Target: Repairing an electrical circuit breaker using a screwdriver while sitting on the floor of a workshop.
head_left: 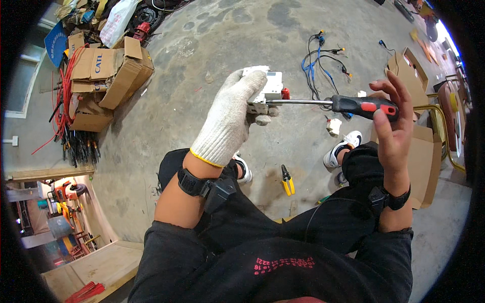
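Left grip [234,103] is clasping a white device [273,85], right grip [399,135] a screwdriver [348,104] — pliers [288,183] and an open carton [423,159] are lying on stained concrete floor [174,96].

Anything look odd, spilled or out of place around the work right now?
Yes, mildly. The left grip wears a white glove while the right grip is bare, which looks mismatched. Beyond them, cables lie in a loose tangle on the floor. Dark patches mark it; whether they are wet, I cannot tell.
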Tool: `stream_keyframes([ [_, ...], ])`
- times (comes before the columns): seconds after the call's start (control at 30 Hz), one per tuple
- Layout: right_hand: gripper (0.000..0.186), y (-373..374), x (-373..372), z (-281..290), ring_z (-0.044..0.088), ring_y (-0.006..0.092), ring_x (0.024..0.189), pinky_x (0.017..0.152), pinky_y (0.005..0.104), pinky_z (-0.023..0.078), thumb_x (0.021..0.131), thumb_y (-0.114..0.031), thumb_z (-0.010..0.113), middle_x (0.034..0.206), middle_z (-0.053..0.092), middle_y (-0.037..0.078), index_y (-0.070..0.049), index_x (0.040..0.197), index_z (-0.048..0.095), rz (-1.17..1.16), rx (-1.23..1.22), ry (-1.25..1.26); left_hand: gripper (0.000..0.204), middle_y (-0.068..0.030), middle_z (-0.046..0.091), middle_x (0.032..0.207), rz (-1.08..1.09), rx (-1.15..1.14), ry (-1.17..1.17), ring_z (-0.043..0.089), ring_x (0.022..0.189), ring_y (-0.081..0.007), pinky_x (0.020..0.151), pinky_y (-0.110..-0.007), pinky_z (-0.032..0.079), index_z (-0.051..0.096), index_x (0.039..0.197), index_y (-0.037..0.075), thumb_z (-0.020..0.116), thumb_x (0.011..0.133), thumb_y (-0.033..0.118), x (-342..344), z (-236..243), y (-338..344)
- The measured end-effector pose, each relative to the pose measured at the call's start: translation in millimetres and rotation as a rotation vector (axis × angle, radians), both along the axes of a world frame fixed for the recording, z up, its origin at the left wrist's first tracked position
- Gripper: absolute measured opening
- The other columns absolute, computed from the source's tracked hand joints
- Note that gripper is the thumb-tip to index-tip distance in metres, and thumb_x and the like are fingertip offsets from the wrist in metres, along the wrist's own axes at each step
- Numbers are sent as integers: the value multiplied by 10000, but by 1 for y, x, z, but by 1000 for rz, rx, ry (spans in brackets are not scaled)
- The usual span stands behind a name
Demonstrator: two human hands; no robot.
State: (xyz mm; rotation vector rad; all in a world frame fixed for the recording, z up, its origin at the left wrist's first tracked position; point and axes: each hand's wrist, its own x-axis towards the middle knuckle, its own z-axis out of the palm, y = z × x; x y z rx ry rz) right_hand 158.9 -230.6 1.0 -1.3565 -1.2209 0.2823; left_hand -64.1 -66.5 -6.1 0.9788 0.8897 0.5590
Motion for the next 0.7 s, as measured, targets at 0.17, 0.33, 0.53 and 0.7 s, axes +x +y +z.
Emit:
stream_keyframes([
  [0.17,540,-3,5,10,574,156,937,847,282,484,921,-264,603,1166,576,132,-23,1372,431,-55,-433,360,383,-105,658,921,-24,24,-26,647,665,-180,482,-258,491,522,1218,44,545,959,324,-1,0,-3],
  [0.33,618,-3,-1,5,583,176,1005,918,334,474,844,-95,600,1263,512,146,-20,1412,369,63,81,-12,376,-101,659,914,-31,-16,-28,653,671,-182,480,-261,491,529,1208,45,545,958,326,2,0,-1],
  [0.53,519,-3,4,5,627,151,859,666,249,517,900,-175,601,1143,589,126,-22,1365,428,54,-249,486,393,-108,665,913,19,-31,5,661,675,-200,486,-258,494,531,1219,47,551,952,333,0,-2,-1],
  [0.7,507,2,-8,9,631,142,810,596,226,499,909,-225,601,1122,601,123,-27,1349,447,-26,36,88,385,-95,670,893,10,-61,-10,659,673,-201,482,-254,488,549,1204,41,557,948,329,4,5,-4],
])
